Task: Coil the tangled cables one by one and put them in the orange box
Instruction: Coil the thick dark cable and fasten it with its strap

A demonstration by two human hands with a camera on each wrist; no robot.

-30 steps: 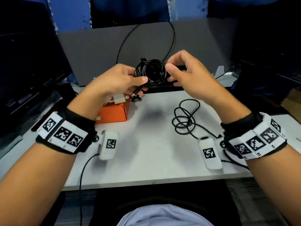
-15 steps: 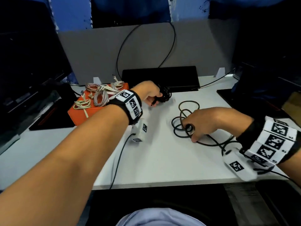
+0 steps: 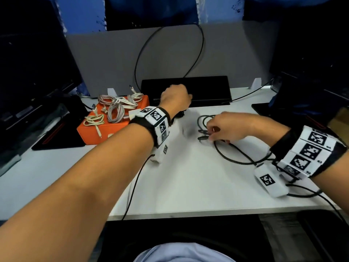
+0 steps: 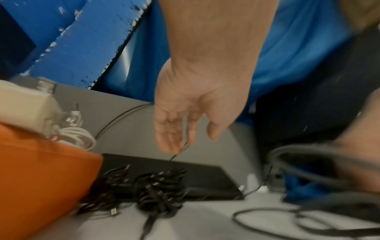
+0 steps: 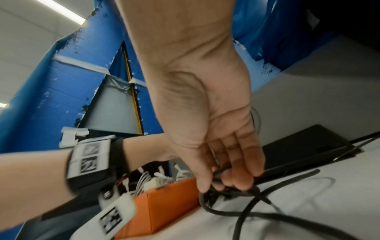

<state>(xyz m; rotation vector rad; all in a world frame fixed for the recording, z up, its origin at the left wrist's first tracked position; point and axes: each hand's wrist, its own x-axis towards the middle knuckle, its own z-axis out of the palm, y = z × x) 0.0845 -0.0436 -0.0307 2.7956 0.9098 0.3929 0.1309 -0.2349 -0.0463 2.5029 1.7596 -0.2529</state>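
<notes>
The orange box (image 3: 98,135) (image 4: 41,178) (image 5: 164,207) stands at the left rear of the white table, with several pale coiled cables (image 3: 115,108) on top. A coiled black cable (image 3: 180,114) (image 4: 160,194) lies on the table against the box's right side. My left hand (image 3: 175,97) (image 4: 185,138) hovers just above it, fingers relaxed, holding nothing. To the right, a loose tangled black cable (image 3: 202,131) (image 5: 252,204) sprawls on the table. My right hand (image 3: 224,129) (image 5: 226,178) is curled around its strands.
A flat black device (image 3: 188,86) lies along the back, below a grey partition. Dark monitors (image 3: 28,72) flank both sides. Under the box is a black mat (image 3: 56,142). Thin black leads from the wrist cameras (image 3: 132,186) trail over the table's front edge.
A second ago both hands held the black coil up. The left hand set it down beside the box and let go; the right hand dropped to the tangled cable and grips it.
</notes>
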